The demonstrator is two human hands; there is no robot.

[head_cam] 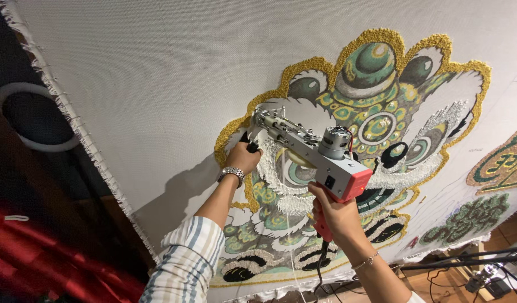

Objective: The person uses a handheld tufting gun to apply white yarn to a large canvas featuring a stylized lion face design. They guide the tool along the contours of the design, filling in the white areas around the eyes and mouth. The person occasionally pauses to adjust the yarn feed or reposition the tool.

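Tufting in view: a grey metal tufting gun with a coral-red rear housing and red pistol grip [320,154] is pressed nose-first against a stretched off-white backing cloth [157,84]. The gun lies at a slant, its needle end up and to the left, its motor and red rear block lower right.

Left hand [243,158]: fingers curled tight around the black front handle of the gun, close to the cloth. A silver metal wristwatch [232,173] sits on that wrist; below it a striped shirt sleeve in white, blue and tan [187,264].

Right hand [338,216]: closed in a full fist around the red pistol grip beneath the rear block. A thin beaded bracelet [366,261] circles the wrist. A black power cord [321,269] hangs from the base of the grip.

The gun's nose meets the cloth at the left edge of a large tufted lion-head design in green, white, black and mustard-yellow yarn [376,106], near its yellow outline. A thin white yarn strand [286,219] runs down from the gun across the design.

To the right, a smaller green and gold tufted motif [502,163] lies partly in view. The frayed edge of the cloth [73,118] runs down the left side.
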